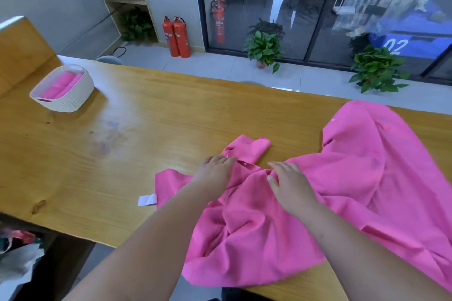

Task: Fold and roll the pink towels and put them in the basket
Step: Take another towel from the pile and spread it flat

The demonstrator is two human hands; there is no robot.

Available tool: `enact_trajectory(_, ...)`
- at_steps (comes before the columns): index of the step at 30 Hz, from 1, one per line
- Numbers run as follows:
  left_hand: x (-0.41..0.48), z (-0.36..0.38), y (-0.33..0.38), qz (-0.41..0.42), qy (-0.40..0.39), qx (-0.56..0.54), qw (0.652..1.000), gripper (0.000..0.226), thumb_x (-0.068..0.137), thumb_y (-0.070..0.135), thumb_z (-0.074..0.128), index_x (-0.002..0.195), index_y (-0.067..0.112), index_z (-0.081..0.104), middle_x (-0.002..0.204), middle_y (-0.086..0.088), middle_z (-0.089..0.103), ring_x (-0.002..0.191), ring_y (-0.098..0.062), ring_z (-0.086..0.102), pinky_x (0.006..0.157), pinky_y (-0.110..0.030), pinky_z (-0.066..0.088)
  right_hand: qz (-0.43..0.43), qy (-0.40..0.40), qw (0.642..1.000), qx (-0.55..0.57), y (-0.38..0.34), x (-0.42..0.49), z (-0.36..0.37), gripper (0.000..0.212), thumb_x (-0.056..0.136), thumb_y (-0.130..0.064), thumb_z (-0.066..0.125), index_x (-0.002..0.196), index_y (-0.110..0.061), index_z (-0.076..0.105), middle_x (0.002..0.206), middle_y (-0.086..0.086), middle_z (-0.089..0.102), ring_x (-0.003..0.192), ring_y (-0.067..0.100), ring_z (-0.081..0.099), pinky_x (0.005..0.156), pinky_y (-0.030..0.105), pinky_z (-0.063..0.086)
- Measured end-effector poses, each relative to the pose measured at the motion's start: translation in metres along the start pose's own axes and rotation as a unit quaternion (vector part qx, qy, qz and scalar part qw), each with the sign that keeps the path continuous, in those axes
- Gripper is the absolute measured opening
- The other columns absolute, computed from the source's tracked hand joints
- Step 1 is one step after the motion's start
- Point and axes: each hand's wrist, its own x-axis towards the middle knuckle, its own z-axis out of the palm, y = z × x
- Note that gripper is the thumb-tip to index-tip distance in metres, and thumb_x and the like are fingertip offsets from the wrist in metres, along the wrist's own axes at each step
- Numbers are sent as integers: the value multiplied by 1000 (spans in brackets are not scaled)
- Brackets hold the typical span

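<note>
towel (305, 215): is spread crumpled over the near right part of the table (146, 110).
right hand (291, 186): is laid flat on the towel, fingers relaxed.
left hand (215, 168): is pressed on it, fingers nearly straight.
basket (71, 100): is set at the table's far left, rolled towels (61, 84) inside.

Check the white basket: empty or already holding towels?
Holding towels. Rolled pink towels lie inside the white basket, at the table's far left; count unclear.
</note>
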Motion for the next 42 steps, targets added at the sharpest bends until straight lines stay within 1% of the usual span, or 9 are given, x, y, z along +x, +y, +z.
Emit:
enact_trajectory(3, 4, 1, 8, -19, -31, 1, 999, 46, 100, 11, 44, 144, 25, 45, 128, -2, 66, 116, -29, 65, 91, -37, 43, -6, -46, 999, -22, -6, 22, -8, 36, 106, -37, 47, 135, -24, 63, 128, -1, 70, 119, 30, 54, 99, 44, 49)
enact_trajectory(6, 8, -2, 9, -64, -56, -53, 995, 42, 96, 8, 46, 133, 26, 51, 115, -6, 68, 100, -34, 69, 73, -35, 41, -2, -87, 996, -22, -17, 36, -11, 31, 105, -39, 45, 128, -33, 66, 116, -2, 74, 114, 29, 56, 89, 40, 52)
enact_trajectory(12, 11, -7, 2, -61, -101, -57, 991, 34, 100, 17, 52, 130, 31, 60, 114, -4, 71, 101, -32, 68, 72, -34, 42, -40, -155, 984, -73, -28, 47, 0, 21, 96, -43, 63, 114, -37, 72, 110, -8, 73, 119, 25, 55, 94, 36, 46)
enact_trajectory(18, 17, -25, -17, -51, -156, 0, 986, 30, 91, 21, 54, 114, 38, 64, 100, -3, 71, 90, -31, 67, 68, -35, 49, -45, -127, 991, -9, -32, 73, -14, 17, 90, -37, 65, 104, -36, 75, 106, -10, 74, 115, 26, 60, 95, 38, 47)
enact_trajectory(22, 21, -26, -30, -57, -161, 17, 985, 30, 89, 21, 56, 111, 37, 68, 106, 0, 73, 99, -29, 67, 79, -37, 57, -33, -83, 995, 51, -34, 88, -27, 13, 89, -36, 65, 97, -32, 75, 101, -10, 71, 102, 20, 65, 83, 36, 53)
enact_trajectory(27, 28, -29, -46, -52, -80, 38, 995, 24, 96, 31, 52, 107, 25, 73, 105, -2, 71, 104, -30, 61, 82, -36, 50, -21, -53, 997, 60, -46, 93, -35, 11, 89, -35, 64, 95, -31, 73, 98, -11, 68, 97, 19, 65, 77, 36, 54)
enact_trajectory(32, 48, -71, -93, -96, 1, -177, 980, 14, 86, 20, 71, 99, 22, 75, 102, 1, 75, 94, -27, 68, 82, -36, 54, 28, -19, 999, 30, -65, 110, -44, 10, 92, -32, 64, 97, -30, 72, 102, -10, 67, 101, 22, 66, 78, 37, 55)
enact_trajectory(36, 66, -128, -132, -85, 38, -189, 977, 16, 81, 21, 60, 88, 30, 70, 85, 6, 70, 80, -23, 65, 71, -41, 58, 77, 48, 995, 42, -104, 134, -58, 10, 93, -29, 63, 99, -29, 72, 103, -6, 66, 96, 25, 65, 75, 36, 52)
enact_trajectory(42, 93, -218, -168, -55, 254, -150, 954, 14, 103, 23, 54, 109, 23, 67, 106, 2, 56, 88, -23, 55, 76, -38, 47, 84, 198, 971, 103, -179, 189, -91, 9, 96, -17, 56, 96, -21, 63, 100, -3, 59, 87, 20, 54, 71, 35, 40)
